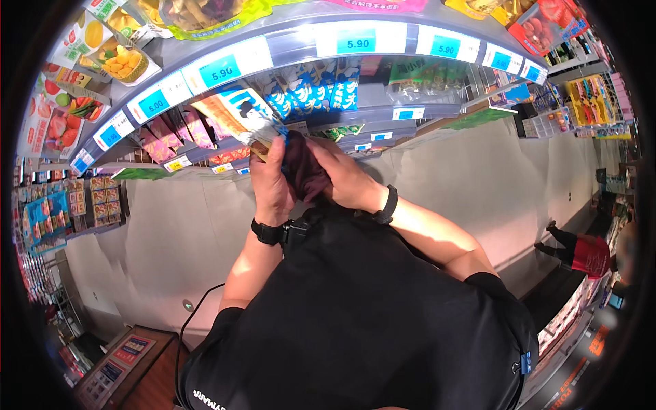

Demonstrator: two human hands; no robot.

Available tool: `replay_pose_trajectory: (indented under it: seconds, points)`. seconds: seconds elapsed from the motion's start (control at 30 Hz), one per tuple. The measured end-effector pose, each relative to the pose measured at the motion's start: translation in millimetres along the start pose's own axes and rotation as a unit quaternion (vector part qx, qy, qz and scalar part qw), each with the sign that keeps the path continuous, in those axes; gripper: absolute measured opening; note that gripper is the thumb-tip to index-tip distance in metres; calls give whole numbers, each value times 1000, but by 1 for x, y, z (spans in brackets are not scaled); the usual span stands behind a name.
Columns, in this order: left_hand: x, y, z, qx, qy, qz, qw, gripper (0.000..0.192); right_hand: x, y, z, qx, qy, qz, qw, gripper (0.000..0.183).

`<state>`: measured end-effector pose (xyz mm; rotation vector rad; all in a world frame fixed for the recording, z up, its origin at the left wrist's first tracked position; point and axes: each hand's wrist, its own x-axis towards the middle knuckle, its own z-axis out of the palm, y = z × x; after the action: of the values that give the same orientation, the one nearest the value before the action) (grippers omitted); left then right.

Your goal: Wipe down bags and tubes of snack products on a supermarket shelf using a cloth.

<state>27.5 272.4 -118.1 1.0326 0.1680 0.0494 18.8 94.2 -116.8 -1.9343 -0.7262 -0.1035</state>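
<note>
My left hand (274, 187) grips the lower end of a snack packet (246, 115) with a white, orange and blue print, tilted in front of the shelf edge. My right hand (348, 174) holds a dark maroon cloth (305, 166) against the packet's near end. Both hands are close together, just beyond my black shirt. Blue-and-white snack bags (312, 92) stand on the shelf behind the packet, and pink packets (164, 136) lie to its left. The fingertips under the cloth are hidden.
Above runs a shelf edge (287, 48) with price tags, bearing dried-fruit bags (205, 18). Lower shelves hold green packets (425, 74). A person in red (589, 253) is far right. A brown cabinet (148, 369) stands lower left, near a black cable (187, 312).
</note>
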Motion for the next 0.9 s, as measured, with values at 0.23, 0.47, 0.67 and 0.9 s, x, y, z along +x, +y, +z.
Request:
replay_pose_trajectory:
  seconds: [0.23,0.47,0.67,0.9]
  points:
    - [0,-29,20,-194,-31,26,980,50,-17,9,-32,314,-23,323,893,36]
    - [-11,-45,89,-74,-40,0,996,47,-34,42,-82,506,176,329,778,39]
    - [-4,-79,113,102,34,58,992,33,-73,71,-142,440,-77,370,815,46]
    - [47,-93,142,223,-39,82,971,33,-121,152,-176,281,-56,255,924,50]
